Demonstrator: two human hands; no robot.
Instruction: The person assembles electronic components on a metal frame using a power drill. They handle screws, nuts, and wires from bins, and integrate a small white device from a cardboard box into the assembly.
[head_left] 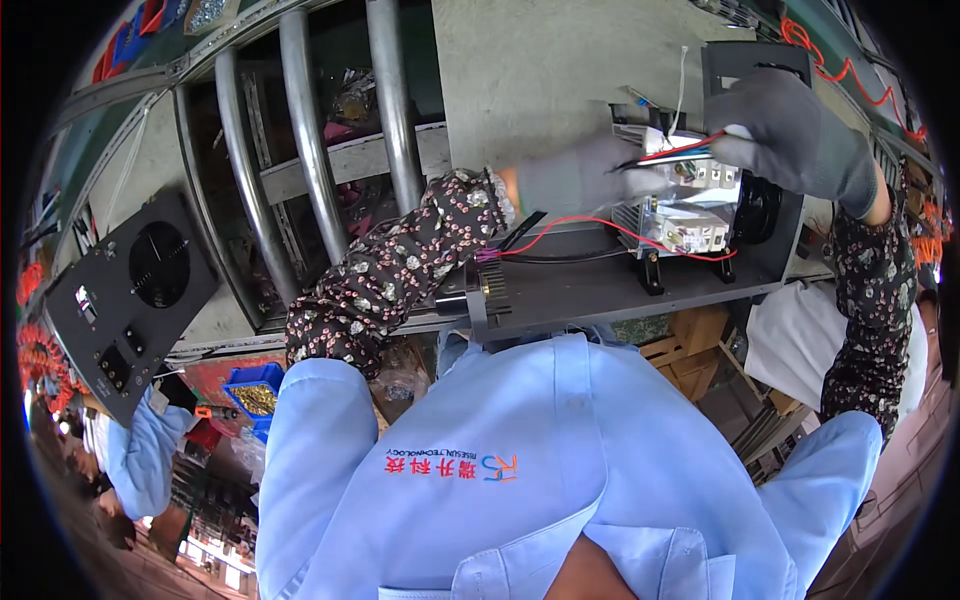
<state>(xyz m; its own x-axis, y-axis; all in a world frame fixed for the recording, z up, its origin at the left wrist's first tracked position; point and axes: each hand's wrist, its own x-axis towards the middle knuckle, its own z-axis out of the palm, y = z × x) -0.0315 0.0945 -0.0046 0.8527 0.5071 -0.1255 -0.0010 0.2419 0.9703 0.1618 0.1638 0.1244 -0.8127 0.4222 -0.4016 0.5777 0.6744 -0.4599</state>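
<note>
Toward 1 o'clock, the surface [540, 80] lies beyond a long grey tray [600, 308], with a shiny metal block [700, 208] inside at 2 o'clock. At the block's 2 o'clock, the right hand [790, 125] pinches coloured wires [685, 150]; at its 9 o'clock, the left hand [580, 185] is too blurred to tell its grip. Wire arranging seems in hand; the next move likely calls for a steady pinch.

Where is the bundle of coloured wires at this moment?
In the head view, upper right of centre, the bundle of coloured wires spans the gap between the gloved left hand and right hand, by the silver unit in the dark housing.
</note>
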